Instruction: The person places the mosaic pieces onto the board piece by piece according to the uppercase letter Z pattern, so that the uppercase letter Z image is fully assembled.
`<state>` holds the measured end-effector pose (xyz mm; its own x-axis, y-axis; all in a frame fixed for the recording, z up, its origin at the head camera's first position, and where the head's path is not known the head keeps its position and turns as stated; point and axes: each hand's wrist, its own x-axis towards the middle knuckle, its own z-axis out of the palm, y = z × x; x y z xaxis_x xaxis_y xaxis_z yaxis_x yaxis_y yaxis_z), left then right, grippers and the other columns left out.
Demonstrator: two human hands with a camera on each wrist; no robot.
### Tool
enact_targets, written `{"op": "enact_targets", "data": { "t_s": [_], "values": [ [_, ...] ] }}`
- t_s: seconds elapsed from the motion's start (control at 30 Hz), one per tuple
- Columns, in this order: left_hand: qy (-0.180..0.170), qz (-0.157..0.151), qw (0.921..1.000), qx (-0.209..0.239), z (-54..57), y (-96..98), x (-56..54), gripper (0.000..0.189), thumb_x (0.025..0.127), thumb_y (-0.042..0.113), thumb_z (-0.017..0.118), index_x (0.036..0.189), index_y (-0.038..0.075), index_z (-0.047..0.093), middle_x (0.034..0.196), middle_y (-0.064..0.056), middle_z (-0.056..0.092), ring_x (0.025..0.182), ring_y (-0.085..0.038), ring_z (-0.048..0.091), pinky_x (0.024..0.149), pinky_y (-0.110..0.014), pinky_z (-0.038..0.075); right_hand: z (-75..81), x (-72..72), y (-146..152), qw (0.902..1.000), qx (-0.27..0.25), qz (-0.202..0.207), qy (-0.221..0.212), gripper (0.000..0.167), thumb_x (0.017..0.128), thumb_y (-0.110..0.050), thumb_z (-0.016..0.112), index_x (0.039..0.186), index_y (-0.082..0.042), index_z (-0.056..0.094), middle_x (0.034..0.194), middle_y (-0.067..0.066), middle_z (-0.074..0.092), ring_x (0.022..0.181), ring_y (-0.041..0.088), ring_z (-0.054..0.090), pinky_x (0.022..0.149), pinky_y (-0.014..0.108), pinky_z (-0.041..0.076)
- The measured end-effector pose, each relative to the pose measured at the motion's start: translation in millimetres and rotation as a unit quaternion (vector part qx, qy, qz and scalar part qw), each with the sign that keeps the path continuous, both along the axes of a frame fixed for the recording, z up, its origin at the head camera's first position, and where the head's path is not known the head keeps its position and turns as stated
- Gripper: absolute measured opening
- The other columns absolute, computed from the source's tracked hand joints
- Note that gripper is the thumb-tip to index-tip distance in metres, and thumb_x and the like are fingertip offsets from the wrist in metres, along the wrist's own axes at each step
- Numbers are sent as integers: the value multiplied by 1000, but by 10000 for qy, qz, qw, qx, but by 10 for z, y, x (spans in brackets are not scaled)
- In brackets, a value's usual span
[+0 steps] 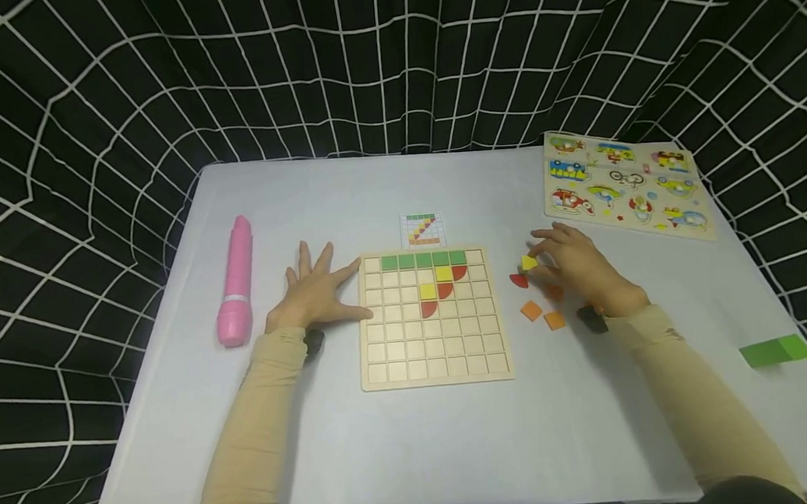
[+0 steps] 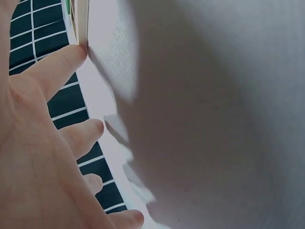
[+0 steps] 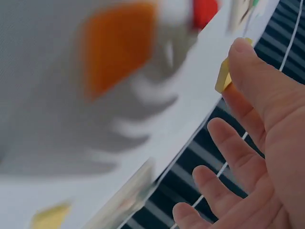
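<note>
My right hand (image 1: 580,267) pinches a small yellow square tile (image 1: 528,263) between thumb and index finger, right of the wooden grid board (image 1: 396,354). In the right wrist view the yellow tile (image 3: 224,76) stands on edge at the thumb tip, the other fingers spread apart. My left hand (image 1: 311,293) spreads its fingers at the board's left side, thumb and index fingertip at the edge. Several green tiles (image 1: 424,261) line the board's top row. Below them, two yellow tiles (image 1: 427,291) and three red quarter-circle tiles (image 1: 429,309) step down diagonally leftward.
Beside the board lie a loose red tile (image 1: 519,281) and orange square tiles (image 1: 531,310). A pattern card (image 1: 423,229) sits behind the board. A vehicle puzzle board (image 1: 627,182) is at back right, a green block (image 1: 776,351) at right, a pink cylindrical object (image 1: 237,283) at left.
</note>
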<state>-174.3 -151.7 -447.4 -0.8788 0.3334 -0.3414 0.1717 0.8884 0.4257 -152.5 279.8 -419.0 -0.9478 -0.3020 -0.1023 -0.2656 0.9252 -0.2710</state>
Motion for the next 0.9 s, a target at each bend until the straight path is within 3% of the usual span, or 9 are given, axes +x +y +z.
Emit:
{"op": "enact_targets", "data": {
  "t_s": [0.23, 0.47, 0.7, 0.9],
  "values": [
    [2, 0, 10000, 46, -7, 12, 12, 104, 76, 66, 80, 162, 30, 33, 176, -19, -4, 156, -50, -28, 121, -80, -4, -1, -13, -564, 9984, -282, 491, 17, 34, 93, -23, 77, 116, 2, 72, 153, 23, 53, 152, 51, 30, 128, 65, 21],
    [15, 18, 10000, -5, 7, -2, 12, 104, 76, 66, 80, 162, 30, 33, 176, -18, -4, 156, -50, -28, 121, -80, -4, -39, -20, -1082, 9903, -296, 1315, 325, 35, 89, -28, 81, 110, 0, 75, 146, 20, 61, 149, 50, 39, 126, 62, 29],
    [7, -13, 10000, -46, -5, -9, 3, 103, 78, 66, 79, 162, 31, 32, 176, -18, -4, 156, -50, -29, 121, -80, -5, -121, 13, -1409, 9801, -265, 1919, 438, 33, 88, -33, 81, 103, -4, 77, 142, 15, 65, 147, 49, 44, 123, 66, 33],
    [-40, -25, 10000, -30, 14, -6, 13, 103, 78, 66, 79, 162, 31, 32, 176, -18, -5, 155, -49, -30, 122, -79, -5, -150, 39, -1594, 9751, -123, 2192, 324, 31, 89, -35, 81, 103, -7, 78, 144, 13, 63, 148, 48, 43, 125, 65, 30]
  ]
}}
